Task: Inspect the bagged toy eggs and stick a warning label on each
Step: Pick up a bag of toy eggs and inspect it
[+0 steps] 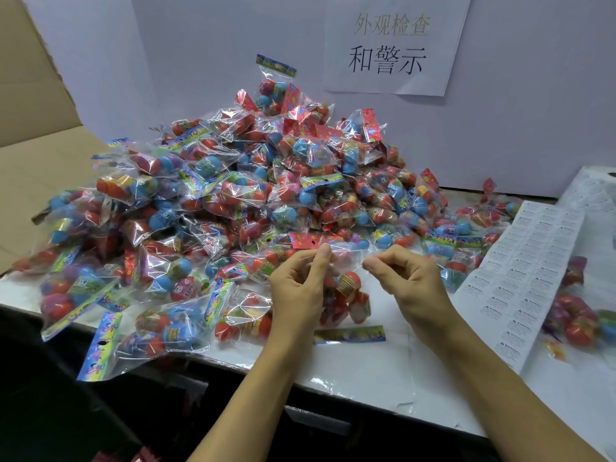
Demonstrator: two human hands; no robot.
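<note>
A: Left hand (300,288) and right hand (405,278), both curled at the near edge of the table (366,378). What do they hold?

B: The left hand grips one bagged set of toy eggs (348,296), thumb and fingers pinching the clear film near its top. The right hand's fingertips are pinched together at the bag's upper right corner; whether they hold film, a label or nothing cannot be told.

A: Largest feature first?

B: The pile of bagged eggs (233,201), heaped across the table against the white backboard (533,111). Next, the label sheet (520,278), lying flat to the right, just beside the pile.

A: Handling of the held bag?

B: Judged light. The film looks thin, glossy and probably slippery; the eggs inside seem hard and free to shift.

A: Where to take hold?

B: Likely the printed header strip (350,335), or the flat film by it, stiffer than the bulging middle. A smooth patch pulled taut would take a label best.
</note>
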